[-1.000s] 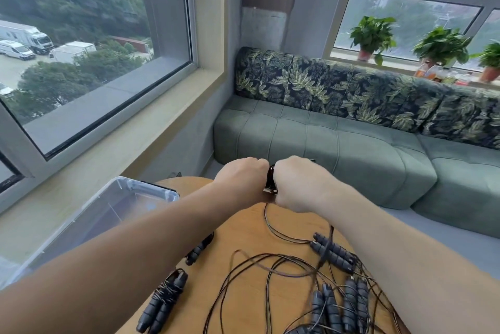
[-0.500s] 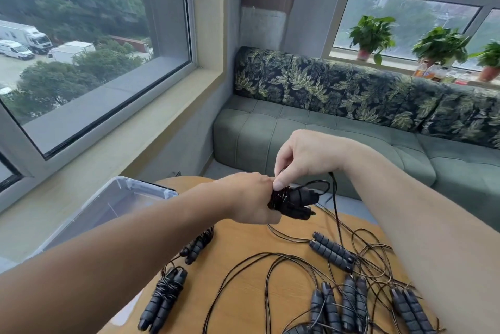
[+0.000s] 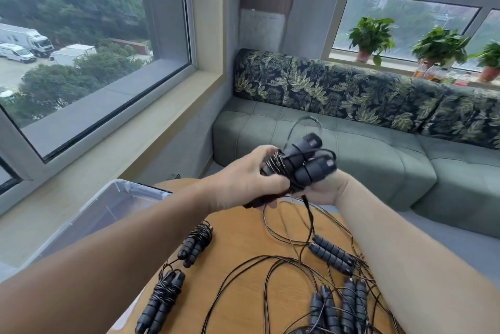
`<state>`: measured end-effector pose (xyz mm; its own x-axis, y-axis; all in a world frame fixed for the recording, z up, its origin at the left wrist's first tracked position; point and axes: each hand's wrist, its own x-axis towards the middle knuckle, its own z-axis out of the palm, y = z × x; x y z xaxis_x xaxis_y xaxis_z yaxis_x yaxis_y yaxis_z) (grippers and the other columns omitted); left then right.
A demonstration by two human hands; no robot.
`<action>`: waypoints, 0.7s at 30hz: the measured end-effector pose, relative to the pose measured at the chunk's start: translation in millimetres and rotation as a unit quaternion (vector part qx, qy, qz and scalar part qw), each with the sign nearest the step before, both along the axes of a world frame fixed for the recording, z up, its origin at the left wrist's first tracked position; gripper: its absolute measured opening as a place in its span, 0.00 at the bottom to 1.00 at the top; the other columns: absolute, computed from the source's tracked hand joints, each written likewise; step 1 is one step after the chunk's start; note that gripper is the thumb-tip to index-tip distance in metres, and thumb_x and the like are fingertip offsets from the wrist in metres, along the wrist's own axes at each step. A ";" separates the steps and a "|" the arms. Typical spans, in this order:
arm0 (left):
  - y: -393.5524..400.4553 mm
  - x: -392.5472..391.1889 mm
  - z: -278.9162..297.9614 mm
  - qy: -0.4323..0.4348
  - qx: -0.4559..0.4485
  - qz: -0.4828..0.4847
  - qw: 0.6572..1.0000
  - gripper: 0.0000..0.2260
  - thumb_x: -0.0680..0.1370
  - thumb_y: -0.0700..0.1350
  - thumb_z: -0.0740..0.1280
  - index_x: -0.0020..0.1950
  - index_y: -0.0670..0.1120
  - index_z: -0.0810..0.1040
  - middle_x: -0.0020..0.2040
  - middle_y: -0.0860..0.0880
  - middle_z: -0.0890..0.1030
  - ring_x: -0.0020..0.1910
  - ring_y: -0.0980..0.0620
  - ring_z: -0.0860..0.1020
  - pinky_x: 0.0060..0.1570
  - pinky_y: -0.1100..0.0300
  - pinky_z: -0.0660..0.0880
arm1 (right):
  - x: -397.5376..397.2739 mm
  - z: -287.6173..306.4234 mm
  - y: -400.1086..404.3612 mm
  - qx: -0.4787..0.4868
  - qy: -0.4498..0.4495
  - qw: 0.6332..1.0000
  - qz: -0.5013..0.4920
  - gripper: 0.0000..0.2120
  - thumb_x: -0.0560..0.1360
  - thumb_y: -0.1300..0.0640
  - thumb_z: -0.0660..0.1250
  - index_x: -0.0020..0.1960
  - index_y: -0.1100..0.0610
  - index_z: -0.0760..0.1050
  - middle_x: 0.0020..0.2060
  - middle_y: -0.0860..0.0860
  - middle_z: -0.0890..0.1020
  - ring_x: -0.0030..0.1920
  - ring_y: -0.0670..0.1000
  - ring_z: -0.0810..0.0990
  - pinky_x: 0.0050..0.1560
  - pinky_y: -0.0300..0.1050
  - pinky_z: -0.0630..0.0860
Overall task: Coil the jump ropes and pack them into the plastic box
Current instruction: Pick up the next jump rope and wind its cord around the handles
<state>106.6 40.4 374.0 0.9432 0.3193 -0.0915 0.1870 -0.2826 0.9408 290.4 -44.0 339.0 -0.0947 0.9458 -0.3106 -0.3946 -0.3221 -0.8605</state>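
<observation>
Above the round wooden table [image 3: 240, 249] I hold a black jump rope [image 3: 300, 163], its two handles side by side with thin cord wound round them. My left hand [image 3: 251, 179] grips the handles from the left. My right hand [image 3: 323, 187] holds them from below and behind, fingers mostly hidden; a loose cord loop sticks up and another strand hangs to the table. Two coiled ropes [image 3: 194, 243] [image 3: 161, 301] lie on the table's left part. The clear plastic box [image 3: 89, 214] stands left of the table, open.
Several uncoiled ropes with ribbed black handles [image 3: 331, 253] and tangled cords [image 3: 270, 277] cover the right and near part of the table. A green sofa [image 3: 338, 149] runs behind it, under a sill with potted plants [image 3: 370, 36]. A large window [image 3: 89, 44] is at left.
Both hands rose from just above the table with the rope bundle. The handles turned so their ends point up and right, and my right hand moved from above the bundle to beneath it.
</observation>
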 end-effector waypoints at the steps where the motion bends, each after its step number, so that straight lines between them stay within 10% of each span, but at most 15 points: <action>1: 2.5 0.8 0.4 -0.007 -0.003 0.022 1.000 0.29 0.69 0.57 0.72 0.65 0.50 0.68 0.38 0.44 0.83 0.32 0.49 0.78 0.32 0.56 0.74 | -5.7 -3.3 0.0 0.012 -0.038 0.999 -0.028 0.05 0.75 0.62 0.70 0.50 0.59 0.79 0.34 0.52 0.73 0.29 0.45 0.70 0.27 0.35 0.68; 4: 8.1 1.7 -1.6 -0.018 0.015 0.044 0.999 0.19 0.74 0.54 0.75 0.59 0.48 0.73 0.35 0.49 0.82 0.31 0.53 0.79 0.33 0.56 0.76 | -18.8 -13.0 -1.4 0.014 -0.061 0.994 -0.086 0.13 0.82 0.67 0.52 0.50 0.56 0.74 0.29 0.45 0.69 0.25 0.41 0.62 0.25 0.32 0.55; 10: 38.3 3.2 -15.6 0.047 0.206 0.105 0.972 0.22 0.72 0.56 0.76 0.62 0.54 0.74 0.43 0.51 0.81 0.41 0.50 0.79 0.40 0.59 0.75 | -39.5 -14.0 -16.5 -0.036 -0.276 0.956 -0.091 0.15 0.84 0.54 0.57 0.53 0.63 0.78 0.30 0.50 0.71 0.24 0.46 0.60 0.25 0.39 0.55; 15: 37.6 8.7 -28.0 0.120 0.422 0.062 0.897 0.25 0.74 0.58 0.73 0.66 0.52 0.71 0.50 0.52 0.80 0.50 0.47 0.78 0.43 0.58 0.70 | -52.3 -3.4 -19.7 -0.025 -0.677 0.735 0.022 0.14 0.81 0.55 0.60 0.36 0.52 0.72 0.32 0.48 0.74 0.32 0.48 0.72 0.33 0.43 0.68; 21: 17.4 23.2 -44.4 0.159 0.578 -0.035 0.800 0.15 0.75 0.49 0.66 0.59 0.49 0.66 0.51 0.48 0.77 0.47 0.44 0.78 0.45 0.51 0.75 | -71.2 25.5 -22.0 -0.031 -0.827 0.553 0.097 0.05 0.76 0.58 0.63 0.42 0.55 0.69 0.33 0.50 0.71 0.36 0.56 0.72 0.37 0.44 0.70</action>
<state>129.7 57.9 329.6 0.9503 0.3111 -0.0121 0.3102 -0.9494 -0.0489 219.2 -66.0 364.5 0.2700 0.9502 -0.1558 0.9626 -0.2699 0.0220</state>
